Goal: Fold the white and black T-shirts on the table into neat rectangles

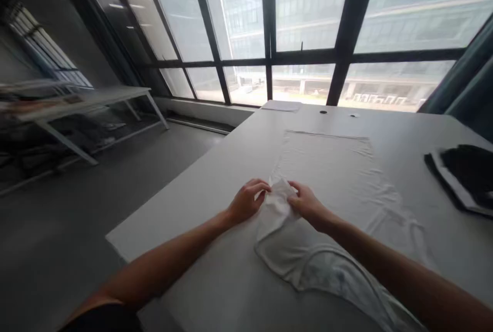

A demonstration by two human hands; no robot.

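Pinching thin cloth at the fingertips, your right hand [308, 205] grips a gathered fold of the white T-shirt [327, 162], thumb against fingers. Your left hand [246, 202] meets the same fold just beside it, thumb and forefinger closed on its edge; the fold stands up a little between your hands. It looks like the sleeve [277, 208] on your left, though the bunching makes it hard to be certain.

You have the shirt spread on the white table [185, 216], with its neckline [335, 252] toward you and its hem [327, 134] at the far end, near the windows [304, 8]. The body lies mostly flat with small wrinkles along your right side, and your right forearm passes over the neckline end. A pile of black and white cloth [468, 178] sits well apart at your right.

You seem to be at the straightening step, sorting out this one corner. As I judge it, the next move calls for a light, even pull between both hands to open the fold, then laying it down without dragging the body askew.
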